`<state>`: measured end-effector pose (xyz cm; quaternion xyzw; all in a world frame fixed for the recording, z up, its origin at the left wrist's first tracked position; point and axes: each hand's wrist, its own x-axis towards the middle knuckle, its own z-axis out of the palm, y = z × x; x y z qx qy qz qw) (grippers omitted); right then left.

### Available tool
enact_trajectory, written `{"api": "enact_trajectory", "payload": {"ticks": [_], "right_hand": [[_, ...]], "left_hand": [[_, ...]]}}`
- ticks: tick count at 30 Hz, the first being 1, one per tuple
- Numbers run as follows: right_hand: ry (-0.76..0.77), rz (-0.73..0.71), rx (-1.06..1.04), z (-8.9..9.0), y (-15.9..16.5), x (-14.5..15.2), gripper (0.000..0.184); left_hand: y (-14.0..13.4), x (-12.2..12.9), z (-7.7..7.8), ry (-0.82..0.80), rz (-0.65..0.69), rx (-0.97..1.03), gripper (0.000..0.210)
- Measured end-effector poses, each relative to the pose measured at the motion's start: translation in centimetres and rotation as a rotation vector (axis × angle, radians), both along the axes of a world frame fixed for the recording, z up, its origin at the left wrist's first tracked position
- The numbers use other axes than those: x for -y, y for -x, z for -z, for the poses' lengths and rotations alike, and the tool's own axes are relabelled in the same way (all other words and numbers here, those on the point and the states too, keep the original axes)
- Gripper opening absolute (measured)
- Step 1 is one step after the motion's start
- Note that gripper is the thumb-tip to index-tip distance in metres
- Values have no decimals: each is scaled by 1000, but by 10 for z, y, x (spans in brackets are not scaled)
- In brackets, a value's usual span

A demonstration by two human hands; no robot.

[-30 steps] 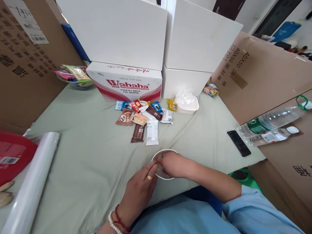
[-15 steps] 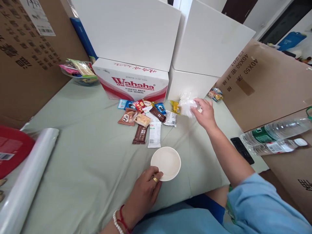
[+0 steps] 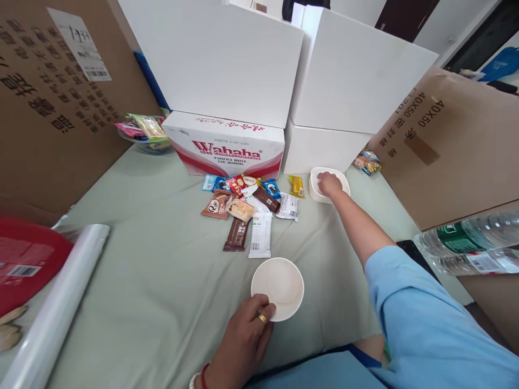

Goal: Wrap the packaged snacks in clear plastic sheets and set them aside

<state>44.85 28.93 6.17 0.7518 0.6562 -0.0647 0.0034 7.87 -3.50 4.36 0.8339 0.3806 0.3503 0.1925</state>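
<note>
My left hand (image 3: 246,336) rests on the near rim of a white bowl (image 3: 279,283) that stands empty on the grey-green cloth (image 3: 162,270). My right hand (image 3: 329,185) is stretched out to a second white bowl (image 3: 338,181) by the white boxes, fingers down inside it. Whether it holds something there I cannot make out. A heap of small snack packets (image 3: 249,208) lies between the two bowls, in front of the Wahaha carton (image 3: 227,146).
Large white boxes (image 3: 284,70) stand at the back, cardboard boxes on the left (image 3: 52,108) and right (image 3: 454,140). A roll of clear film (image 3: 57,302) and a red bag (image 3: 24,259) lie at left. Water bottles (image 3: 466,243) and a phone (image 3: 411,251) are at right.
My right hand left the near bowl, carried a clear plastic wrap to the far bowl and now presses down inside it. My left hand stays on the near bowl's rim.
</note>
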Motion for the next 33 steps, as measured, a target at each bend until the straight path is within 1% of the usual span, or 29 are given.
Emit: {"api": "enact_trajectory", "payload": {"ticks": [4,8,10,12,14,16,17,18,19,20,21,22,23,24,25,26,27,28,29,30,31,32,33], "right_hand": [[25,-16,-11,-1,9,-19,49],[25,-23,-21,-9,11,-20,47],[28,-13,-40,-18,11,-16,49],[29,4,-64,-31,10,-9,56],[-31,15,-97,-48,10,10,63],[-204,-34,-188,-64,14,45,59],[-322,-100,-270,-70,17,71,52],[-406,-211,-379,-74,22,102,46],[-410,-364,-507,-75,28,137,42],[-341,-540,-629,-73,35,175,40],[-223,-719,-724,-68,43,213,43],[-125,-842,-791,-62,50,249,51],[-59,-907,-835,-53,58,283,58],[-18,-886,-861,-44,64,313,58],[-7,-786,-871,-36,69,337,50],[-26,-662,-878,-29,71,357,37],[-38,-562,-876,-25,70,372,29],[-47,-467,-871,-23,66,383,27],[-44,-388,-866,-24,58,389,27],[-36,-311,-854,-28,46,391,29],[-31,-226,-830,-34,31,389,30],[-35,-129,-790,-42,14,380,32],[-55,-26,-725,-52,-6,366,34]], "left_hand": [[-2,-3,-7,10,8,9,25],[-3,-2,-9,-2,-3,23,35],[-3,-2,-11,-12,-22,19,35],[-2,-1,-14,-17,-37,11,31],[-2,-1,-17,-15,-41,17,30],[-2,1,-19,3,-28,26,33],[-2,3,-18,12,-18,30,35],[-3,5,-17,25,-4,33,37],[-5,7,-15,38,11,38,40],[-7,10,-13,51,25,48,41],[-11,12,-10,69,42,63,42],[-15,15,-8,93,66,82,43],[-19,17,-6,124,96,102,43],[-24,19,-5,146,130,121,44],[-29,19,-4,161,167,131,46],[-34,19,-4,167,208,129,49],[-37,17,-5,158,240,121,53],[-39,15,-5,136,252,111,55],[-38,11,-5,105,228,113,54],[-35,6,-4,74,161,131,46],[-29,2,-2,63,50,152,33],[-20,-2,0,73,-91,175,15],[-10,-5,3,117,-242,185,6]]}}
